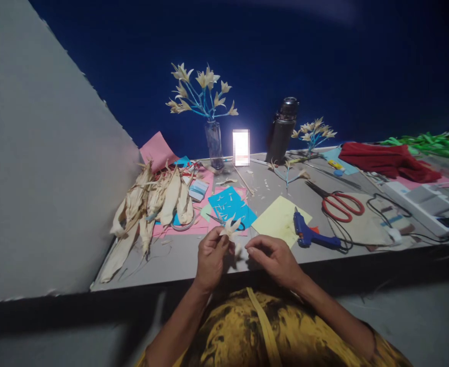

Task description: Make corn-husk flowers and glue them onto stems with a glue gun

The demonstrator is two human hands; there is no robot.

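My left hand [211,257] pinches a small cream husk flower [231,229] upright near the table's front edge. Just to its right, my right hand [273,258] has its thumb and fingertips pressed together; what they hold, if anything, is too small to tell. Behind the flower lie small scissors [215,219] and a blue paper sheet [227,202] strewn with husk scraps. A yellow paper sheet [281,220] lies beyond my right hand, with a blue glue gun [311,233] at its right edge.
Dried husks [173,199] pile at the left. A glass vase [214,145] of husk flowers, a bright phone-like screen [241,148] and a dark flask [283,131] stand at the back. Red-handled scissors [342,206], a cable, red cloth [388,160] and a white power strip [419,206] lie right.
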